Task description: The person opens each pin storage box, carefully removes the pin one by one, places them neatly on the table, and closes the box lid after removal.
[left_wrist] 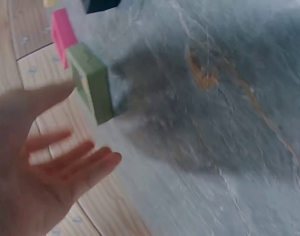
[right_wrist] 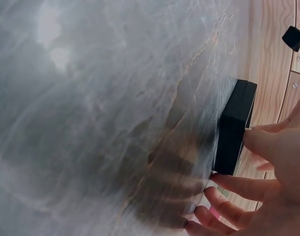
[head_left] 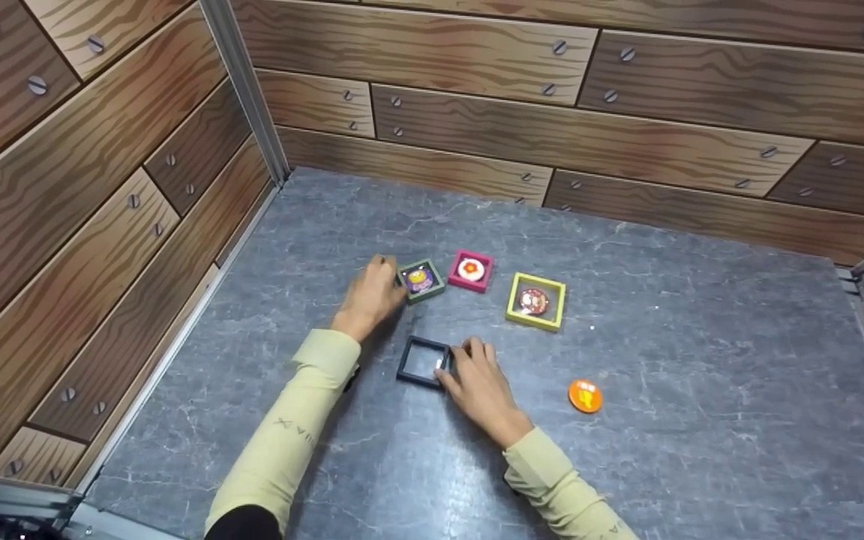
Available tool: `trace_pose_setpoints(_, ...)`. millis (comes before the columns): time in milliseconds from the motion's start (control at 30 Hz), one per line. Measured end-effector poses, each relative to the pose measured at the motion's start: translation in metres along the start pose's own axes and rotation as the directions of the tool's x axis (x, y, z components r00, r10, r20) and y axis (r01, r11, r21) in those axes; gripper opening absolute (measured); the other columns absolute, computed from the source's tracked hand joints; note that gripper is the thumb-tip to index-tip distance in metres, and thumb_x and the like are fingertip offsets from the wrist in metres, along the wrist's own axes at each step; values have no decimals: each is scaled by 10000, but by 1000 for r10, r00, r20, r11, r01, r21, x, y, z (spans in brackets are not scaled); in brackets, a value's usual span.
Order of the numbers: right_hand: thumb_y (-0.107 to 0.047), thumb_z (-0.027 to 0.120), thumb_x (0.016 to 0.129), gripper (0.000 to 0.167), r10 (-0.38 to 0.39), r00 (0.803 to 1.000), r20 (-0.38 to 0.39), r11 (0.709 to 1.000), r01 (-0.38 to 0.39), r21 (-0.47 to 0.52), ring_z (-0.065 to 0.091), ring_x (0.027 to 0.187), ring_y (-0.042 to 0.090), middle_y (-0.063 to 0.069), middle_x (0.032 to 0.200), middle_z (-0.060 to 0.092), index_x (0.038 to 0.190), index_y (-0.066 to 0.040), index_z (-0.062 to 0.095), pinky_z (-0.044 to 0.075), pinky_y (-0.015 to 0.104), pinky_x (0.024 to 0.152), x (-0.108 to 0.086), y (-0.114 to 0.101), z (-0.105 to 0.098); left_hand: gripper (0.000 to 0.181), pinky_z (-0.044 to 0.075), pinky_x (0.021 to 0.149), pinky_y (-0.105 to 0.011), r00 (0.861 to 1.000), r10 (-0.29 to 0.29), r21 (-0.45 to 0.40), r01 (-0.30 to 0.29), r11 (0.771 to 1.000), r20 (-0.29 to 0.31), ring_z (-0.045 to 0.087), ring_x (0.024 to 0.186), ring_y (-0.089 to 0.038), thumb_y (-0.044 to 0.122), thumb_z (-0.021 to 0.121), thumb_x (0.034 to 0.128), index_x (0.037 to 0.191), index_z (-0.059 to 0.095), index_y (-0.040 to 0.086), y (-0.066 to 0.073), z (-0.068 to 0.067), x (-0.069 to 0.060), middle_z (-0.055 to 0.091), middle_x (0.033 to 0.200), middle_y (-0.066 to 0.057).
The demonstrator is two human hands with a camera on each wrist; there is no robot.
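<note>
My left hand [head_left: 372,292] is at the left side of a small square green frame [head_left: 421,281] with a purple-and-yellow picture inside. In the left wrist view the fingers [left_wrist: 91,169] are spread and the thumb is at the frame's edge; whether it touches is unclear. With thumb and index finger, my right hand [head_left: 479,379] holds the right side of a square black frame [head_left: 403,358] with a clear middle. Seen from the right wrist, the black frame [right_wrist: 231,130] is low over the grey surface, thumb on its upper edge and index fingertip at its corner.
A pink frame [head_left: 453,283] with a red-and-white flower disc stands right of the green one. Farther right is a yellow frame [head_left: 512,298] holding a red round piece. An orange disc [head_left: 586,396] lies on the grey surface [head_left: 709,360]. Wood-patterned panels [head_left: 462,142] enclose the surface.
</note>
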State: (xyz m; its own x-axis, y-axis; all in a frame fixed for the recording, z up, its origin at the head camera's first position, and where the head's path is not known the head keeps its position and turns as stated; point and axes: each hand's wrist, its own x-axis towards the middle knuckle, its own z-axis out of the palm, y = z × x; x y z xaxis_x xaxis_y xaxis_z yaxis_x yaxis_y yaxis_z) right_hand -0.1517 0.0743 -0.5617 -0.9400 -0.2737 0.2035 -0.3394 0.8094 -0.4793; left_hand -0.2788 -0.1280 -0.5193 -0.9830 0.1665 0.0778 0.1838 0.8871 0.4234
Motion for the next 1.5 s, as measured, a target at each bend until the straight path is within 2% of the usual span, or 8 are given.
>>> trace_pose_setpoints(67,-247,750,971,416,0,1000,-5,1000,0,-2,479,1016,295,175,1145,563,1217,84,694,541,487,868,0,0,0,441,645,909,-554,997,-62,7,63,998,-50,720,1059,-466,258,738,984,1261,629,-67,7,2,4,664,1235,-290)
trace_pose_setpoints(133,-250,750,973,413,0,1000,-7,1000,0,-2,476,1012,298,176,1138,560,1211,83,696,532,487,871,0,1,0,483,648,904,-549,992,-103,-6,103,995,-69,725,1049,-471,294,736,989,1267,615,-82,14,5,8,669,1222,-309)
trace_pose_setpoints(400,-252,753,970,404,-15,1000,-22,1000,15,3,481,1008,309,184,1145,568,1196,79,701,523,480,880,1,2,0,655,652,931,-519,980,-197,-1,197,980,-22,720,1080,-453,353,744,978,1426,499,-57,36,22,24,585,1319,-318)
trace_pose_setpoints(700,-257,753,970,402,1,1000,-8,1000,-1,-8,482,1001,311,181,1138,570,1201,68,703,526,484,873,1,0,1,673,637,965,-525,968,-250,47,250,967,-8,669,1168,-456,426,730,981,1446,518,-11,39,32,33,545,1352,-286)
trace_pose_setpoints(1100,-270,651,1040,368,35,999,14,999,-35,2,474,979,302,176,1116,565,1188,62,711,523,495,846,2,0,-1,747,615,1032,-508,966,-257,120,256,959,-4,575,1326,-459,504,693,992,1485,499,-23,44,43,35,516,1447,-302)
trace_pose_setpoints(1333,-269,614,1064,345,43,999,-2,999,-43,12,472,964,305,173,1090,564,1152,48,718,516,502,829,3,-1,-2,689,617,1016,-519,967,-256,168,252,953,4,585,1294,-445,502,681,988,1482,531,47,51,46,38,537,1420,-283)
trace_pose_setpoints(1500,-253,605,1065,326,26,1000,-13,1000,-26,18,469,957,311,175,1076,562,1131,45,721,499,500,844,3,0,-2,679,628,983,-495,966,-257,193,252,948,1,602,1246,-433,507,692,975,1447,560,38,55,47,38,556,1388,-274)
